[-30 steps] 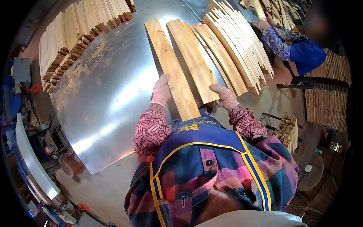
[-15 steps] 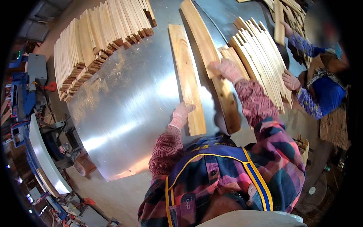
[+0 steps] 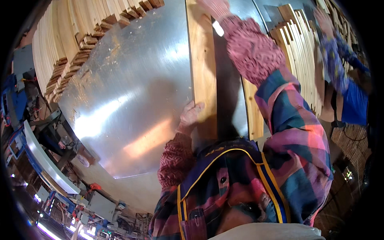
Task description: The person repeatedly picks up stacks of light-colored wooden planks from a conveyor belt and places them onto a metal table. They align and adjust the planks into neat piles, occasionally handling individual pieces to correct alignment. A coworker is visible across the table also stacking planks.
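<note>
A long, pale wooden board (image 3: pixel 203 76) lies lengthwise in front of me on the shiny metal tabletop (image 3: pixel 132 76). At its near left edge my gloved left hand (image 3: pixel 191 116) grips it, the thumb over the top face. My right hand (image 3: pixel 215 8) reaches to the board's far part at the upper rim of the picture. Its fingers are blurred and partly cut off, so their grip does not show. To the right, partly hidden beneath my right arm, lies another wooden board (image 3: pixel 255 114).
Far left on the table stands a big stack of wooden slats (image 3: pixel 72 32). A second row of slats (image 3: pixel 302 60) is at the right, near a co-worker's raised hand (image 3: pixel 324 22). Beyond the table's left edge are machinery and a curved metal panel (image 3: pixel 48 160).
My right hand has left the right-hand board and swung forward and left to the middle board's far part. My left hand remains at its near end. The view has shifted; the co-worker's arm is raised.
</note>
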The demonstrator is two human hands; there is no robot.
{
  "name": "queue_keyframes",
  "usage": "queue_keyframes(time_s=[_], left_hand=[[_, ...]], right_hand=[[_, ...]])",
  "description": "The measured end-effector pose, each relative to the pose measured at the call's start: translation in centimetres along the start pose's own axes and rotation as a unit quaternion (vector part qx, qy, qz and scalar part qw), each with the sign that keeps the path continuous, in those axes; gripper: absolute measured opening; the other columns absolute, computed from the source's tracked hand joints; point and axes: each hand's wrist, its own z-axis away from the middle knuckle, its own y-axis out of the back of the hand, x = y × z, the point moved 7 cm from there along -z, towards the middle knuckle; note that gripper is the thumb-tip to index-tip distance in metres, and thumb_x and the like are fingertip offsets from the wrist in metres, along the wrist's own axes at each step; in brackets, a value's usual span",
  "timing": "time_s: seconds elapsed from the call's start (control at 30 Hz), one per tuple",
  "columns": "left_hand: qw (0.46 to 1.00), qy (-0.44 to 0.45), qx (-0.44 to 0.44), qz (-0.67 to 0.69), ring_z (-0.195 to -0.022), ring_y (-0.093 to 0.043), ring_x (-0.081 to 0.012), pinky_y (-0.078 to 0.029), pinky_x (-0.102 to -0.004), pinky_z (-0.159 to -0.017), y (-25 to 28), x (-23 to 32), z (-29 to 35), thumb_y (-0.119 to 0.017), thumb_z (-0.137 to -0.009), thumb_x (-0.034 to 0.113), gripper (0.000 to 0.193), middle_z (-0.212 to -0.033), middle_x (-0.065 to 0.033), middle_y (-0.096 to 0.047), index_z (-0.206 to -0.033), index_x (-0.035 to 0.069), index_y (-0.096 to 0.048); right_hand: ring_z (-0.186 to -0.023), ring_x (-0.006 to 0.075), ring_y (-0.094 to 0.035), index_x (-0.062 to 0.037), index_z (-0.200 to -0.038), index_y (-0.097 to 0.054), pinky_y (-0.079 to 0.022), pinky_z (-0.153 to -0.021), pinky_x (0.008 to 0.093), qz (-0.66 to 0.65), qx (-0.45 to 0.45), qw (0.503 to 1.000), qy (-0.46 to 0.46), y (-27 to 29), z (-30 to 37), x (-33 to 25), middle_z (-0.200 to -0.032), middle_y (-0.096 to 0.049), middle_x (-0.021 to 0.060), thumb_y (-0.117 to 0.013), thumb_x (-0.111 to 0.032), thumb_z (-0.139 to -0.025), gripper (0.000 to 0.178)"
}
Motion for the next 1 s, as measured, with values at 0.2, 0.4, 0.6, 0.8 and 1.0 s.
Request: queue_keyframes(time_s=[0.2, 0.4, 0.6, 0.8, 1.0], left_hand=[[0.789, -0.002, -0.461, 0.407, -0.110, -0.059, -0.0342, -0.056, -0.0447, -0.084, -5.2, 4.5, 3.5, -0.063, -0.093, 0.048, 0.067, -0.136, -0.0201, -0.051, -0.140, 0.005, -0.043], [0.771, -0.053, -0.431, 0.465, -0.114, -0.055, -0.0381, -0.055, -0.0459, -0.087, -7.5, 6.2, 6.7, -0.069, -0.079, 0.069, 0.102, -0.141, -0.0279, -0.043, -0.147, 0.001, -0.035], [0.929, -0.035, -0.129, 0.344, -0.119, -0.056, -0.0340, -0.049, -0.0463, -0.100, -5.6, 4.2, 11.0, -0.074, -0.071, 0.073, 0.111, -0.130, -0.0244, -0.052, -0.145, -0.001, -0.037], [0.967, -0.007, -0.167, 0.193, -0.101, -0.064, -0.0324, -0.054, -0.0445, -0.092, -6.3, 3.6, 12.6, -0.081, -0.073, 0.051, 0.093, -0.116, -0.0188, -0.061, -0.139, -0.004, -0.044], [0.977, 0.065, -0.135, 0.154, -0.085, -0.061, -0.0293, -0.055, -0.0406, -0.084, -5.7, -1.7, 10.5, -0.077, -0.070, 0.012, 0.066, -0.096, -0.0134, -0.057, -0.127, -0.006, -0.048]], right_hand=[[-0.081, 0.0112, -0.059, -0.0003, -0.126, -0.061, -0.049, -0.072, 0.0262, -0.269, -0.110, 0.930, -0.227, 13.0, 26.3, 8.1, -0.092, -0.064, 0.0038, -0.064, -0.030, -0.095, 0.043], [-0.072, 0.0185, -0.057, 0.0011, -0.109, -0.062, -0.050, -0.070, 0.0343, -0.527, -0.173, 0.745, -0.370, 14.1, 45.9, 8.1, -0.082, -0.062, 0.0071, -0.063, -0.016, -0.096, 0.022], [-0.090, 0.0201, -0.068, 0.0033, -0.124, -0.064, -0.055, -0.080, 0.0283, -0.391, -0.255, 0.781, -0.414, 11.7, 51.6, 7.9, -0.105, -0.070, 0.0141, -0.071, -0.025, -0.092, 0.043], [-0.130, 0.0349, -0.050, -0.0049, -0.142, -0.050, -0.038, -0.112, 0.0387, 0.240, -0.186, 0.948, -0.090, 16.9, 46.3, 6.1, -0.138, -0.055, 0.0207, -0.066, -0.041, -0.088, 0.068], [-0.126, 0.0349, -0.050, -0.0020, -0.140, -0.041, -0.044, -0.104, 0.0442, 0.367, -0.077, 0.912, -0.166, 22.8, 47.0, 8.8, -0.126, -0.053, 0.0237, -0.075, -0.041, -0.071, 0.086]])
